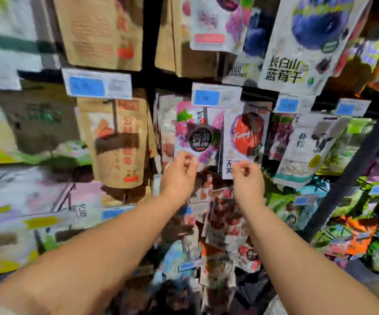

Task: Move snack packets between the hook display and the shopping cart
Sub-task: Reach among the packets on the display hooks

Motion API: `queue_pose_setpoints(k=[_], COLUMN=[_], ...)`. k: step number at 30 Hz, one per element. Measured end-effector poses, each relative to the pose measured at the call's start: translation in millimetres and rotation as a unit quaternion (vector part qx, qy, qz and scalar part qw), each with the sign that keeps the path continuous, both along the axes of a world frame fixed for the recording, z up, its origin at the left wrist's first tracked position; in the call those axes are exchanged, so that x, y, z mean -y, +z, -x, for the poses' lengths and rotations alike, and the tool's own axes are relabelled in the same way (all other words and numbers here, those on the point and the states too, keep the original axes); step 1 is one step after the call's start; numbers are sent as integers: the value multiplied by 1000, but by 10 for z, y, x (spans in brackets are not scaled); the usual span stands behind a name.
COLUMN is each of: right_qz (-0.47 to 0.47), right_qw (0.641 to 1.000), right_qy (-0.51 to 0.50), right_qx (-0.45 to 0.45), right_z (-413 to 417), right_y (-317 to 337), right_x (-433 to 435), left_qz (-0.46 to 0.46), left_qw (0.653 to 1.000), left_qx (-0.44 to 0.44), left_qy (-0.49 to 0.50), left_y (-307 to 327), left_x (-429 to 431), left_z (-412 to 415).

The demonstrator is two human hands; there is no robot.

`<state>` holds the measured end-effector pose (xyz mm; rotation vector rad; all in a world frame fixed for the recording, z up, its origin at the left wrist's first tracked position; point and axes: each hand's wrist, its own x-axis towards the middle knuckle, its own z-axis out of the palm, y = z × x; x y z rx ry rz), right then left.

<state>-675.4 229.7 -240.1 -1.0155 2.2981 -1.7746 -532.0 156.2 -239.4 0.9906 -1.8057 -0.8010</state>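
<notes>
Snack packets hang in rows on the hook display in front of me. My left hand [179,171] pinches the bottom edge of a pink grape jelly packet [195,133] hanging mid-display. Just to its right, my right hand [247,178] pinches the lower edge of a white packet with a red fruit picture [247,135]. Both packets hang from their hooks under blue price tags [215,97]. The shopping cart is out of view.
Brown kraft packets [120,142] hang to the left, a blueberry packet [297,42] above right, a white cow-print packet [309,146] to the right. More red snack packets [224,219] hang below my hands. A dark pole [352,169] slants at the right.
</notes>
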Motion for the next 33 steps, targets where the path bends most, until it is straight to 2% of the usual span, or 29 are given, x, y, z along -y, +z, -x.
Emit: queue_pose_setpoints(k=[4, 7, 13, 17, 21, 28, 33], right_qz=[-5, -37, -51, -59, -63, -17, 31], right_qw=[997, 994, 978, 958, 956, 956, 965], right_qy=[82, 106, 129, 179, 202, 213, 183], right_qx=[-6, 20, 156, 217, 204, 200, 183], right_z=[-189, -183, -161, -130, -104, -2, 67], right_y=[236, 334, 477, 520, 579, 599, 530], right_x=[429, 646, 759, 684, 611, 497, 377], left_qz=[-1, -34, -109, -120, -117, -159, -166], left_qw=[998, 995, 993, 991, 991, 968, 955], left_qx=[6, -3, -37, -52, -50, -176, -233], left_qy=[66, 95, -21, -38, -42, -85, -76], left_y=[132, 203, 364, 349, 363, 351, 299], left_x=[259, 402, 442, 431, 402, 221, -23], left_z=[-156, -167, -101, -8, 34, 50, 128])
